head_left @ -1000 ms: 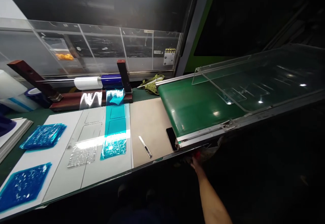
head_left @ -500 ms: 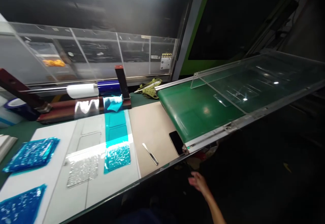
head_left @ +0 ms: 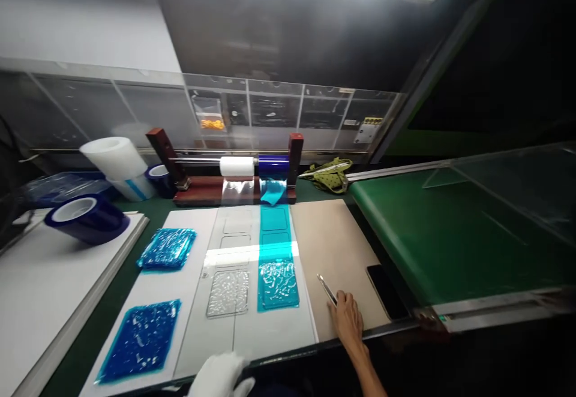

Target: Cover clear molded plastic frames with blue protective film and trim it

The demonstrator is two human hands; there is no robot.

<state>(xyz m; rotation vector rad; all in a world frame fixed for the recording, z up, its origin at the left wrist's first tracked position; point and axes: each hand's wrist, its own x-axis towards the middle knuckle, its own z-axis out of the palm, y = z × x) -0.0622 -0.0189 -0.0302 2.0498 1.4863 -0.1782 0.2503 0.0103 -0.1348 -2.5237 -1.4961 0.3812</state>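
Beige board (head_left: 330,238) lies on the table (head_left: 112,292) beside the green conveyor belt (head_left: 432,235), and the right hand (head_left: 347,320) rests on its near edge, palm down, fingers (head_left: 341,302) loosely spread and gripping nothing. Their tips lie at the near end of a small metal knife (head_left: 327,289), which lies flat on the board; whether they actually touch it cannot be told. A dark phone (head_left: 387,292) lies just right of the hand, against the edge of the belt. The left hand (head_left: 220,376) wears a white glove and sits low at the near edge of the table, its fingers curled and empty as far as can be seen. To the left of the board a white sheet (head_left: 270,331) carries a blue strip of film (head_left: 275,253) that runs from a roll holder (head_left: 234,184) at the back to a bubbly blue piece (head_left: 278,284), with a clear bubbly piece (head_left: 228,293) just beside it. Further left lie two blue stacks (head_left: 167,248) (head_left: 139,340), one behind the other. A dark blue tape roll (head_left: 86,218) lies on its side on a white panel (head_left: 40,289) at far left, and a white roll (head_left: 117,166) stands behind it.
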